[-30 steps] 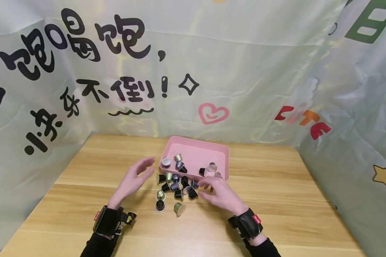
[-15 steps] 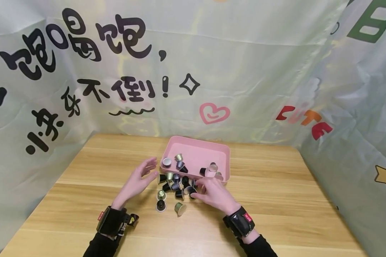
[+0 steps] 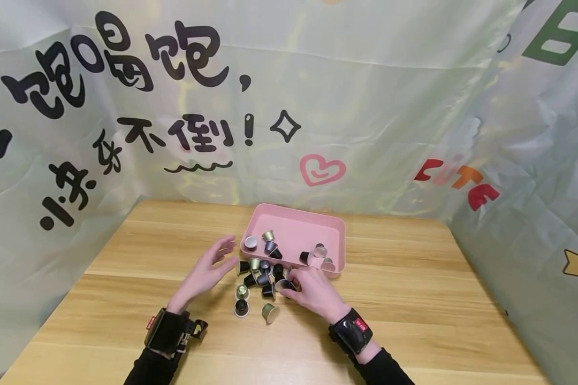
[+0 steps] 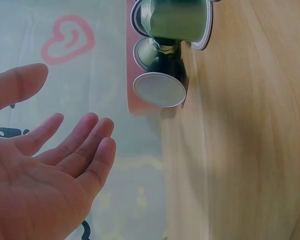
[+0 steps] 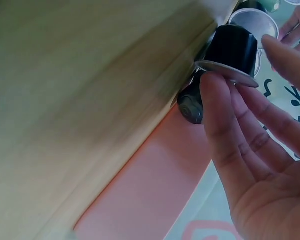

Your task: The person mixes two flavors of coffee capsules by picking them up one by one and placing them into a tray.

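Observation:
Small coffee capsules lie in a cluster on the table in front of a pink tray (image 3: 296, 212). My right hand (image 3: 318, 293) reaches over the right side of the cluster. In the right wrist view a black capsule (image 5: 235, 50) lies between thumb and fingers, index fingertip right at its rim, a narrow gap showing by the thumb. My left hand (image 3: 208, 271) hovers left of the cluster with relaxed fingers and holds nothing. Nearest to it is a black capsule (image 3: 243, 267) lying on its side. A green capsule (image 4: 177, 20) shows large in the left wrist view.
Inside the tray, a white-lidded capsule (image 3: 251, 243) and several others sit at the left, more at the right front. Nearer me are a green capsule (image 3: 270, 313) and an upright black one (image 3: 241, 307). A printed curtain (image 3: 366, 107) encloses the table (image 3: 414, 299).
My right hand has moved left and lower, from beside the cluster onto a black capsule at its right side. My left hand has shifted slightly, then stayed put.

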Demonstrator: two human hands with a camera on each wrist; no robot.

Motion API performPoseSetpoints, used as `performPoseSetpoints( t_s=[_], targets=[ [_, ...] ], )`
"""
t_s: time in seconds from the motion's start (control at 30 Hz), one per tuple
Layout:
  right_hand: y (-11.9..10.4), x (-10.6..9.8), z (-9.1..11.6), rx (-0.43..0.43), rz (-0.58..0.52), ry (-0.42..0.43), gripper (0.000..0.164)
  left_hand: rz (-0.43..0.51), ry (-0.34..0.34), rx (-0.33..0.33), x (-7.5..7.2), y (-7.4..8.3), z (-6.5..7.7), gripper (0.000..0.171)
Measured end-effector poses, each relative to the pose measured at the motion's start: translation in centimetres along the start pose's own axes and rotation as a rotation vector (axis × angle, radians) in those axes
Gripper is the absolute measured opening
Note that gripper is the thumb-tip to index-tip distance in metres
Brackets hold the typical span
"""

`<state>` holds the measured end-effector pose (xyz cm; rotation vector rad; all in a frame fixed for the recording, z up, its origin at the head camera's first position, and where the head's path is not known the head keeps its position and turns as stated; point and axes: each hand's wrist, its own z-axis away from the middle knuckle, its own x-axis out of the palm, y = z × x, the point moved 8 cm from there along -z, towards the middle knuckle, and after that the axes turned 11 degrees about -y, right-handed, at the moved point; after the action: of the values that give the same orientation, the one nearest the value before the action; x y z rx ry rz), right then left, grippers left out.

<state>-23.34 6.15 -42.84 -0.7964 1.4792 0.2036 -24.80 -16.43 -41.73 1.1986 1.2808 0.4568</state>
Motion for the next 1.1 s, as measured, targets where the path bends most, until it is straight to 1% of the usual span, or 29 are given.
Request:
performPoseSetpoints(
  t_s=[0.2, 0.47, 0.57, 0.7, 0.83, 0.97, 1.1],
  targets=[
    [0.0, 0.0, 0.1, -0.006, -0.014, -0.015, 0.021, 0.007, -0.013, -0.007, 0.0, 0.1, 0.0, 0.059],
    [-0.1, 0.0, 0.3, -0.004, -0.003, -0.052, 0.027, 0.004, -0.021, -0.014, 0.1, 0.1, 0.0, 0.06],
    [-0.2, 0.0, 0.5, -0.016, 0.006, -0.061, 0.028, -0.003, -0.023, -0.012, 0.1, 0.0, 0.0, 0.06],
    [-0.2, 0.3, 0.7, -0.021, -0.001, -0.108, 0.028, 0.003, -0.02, -0.02, 0.1, -0.2, 0.0, 0.061],
    [0.0, 0.4, 0.9, -0.013, -0.035, -0.155, 0.029, 0.001, -0.017, -0.016, 0.1, -0.3, 0.0, 0.061],
    [0.0, 0.4, 1.0, -0.021, -0.053, -0.177, 0.027, -0.009, -0.016, -0.017, 0.1, -0.3, 0.1, 0.061],
    [-0.1, 0.4, 1.1, -0.038, -0.044, -0.19, 0.024, -0.006, -0.014, -0.021, 0.1, -0.2, 0.1, 0.061]
  ],
)
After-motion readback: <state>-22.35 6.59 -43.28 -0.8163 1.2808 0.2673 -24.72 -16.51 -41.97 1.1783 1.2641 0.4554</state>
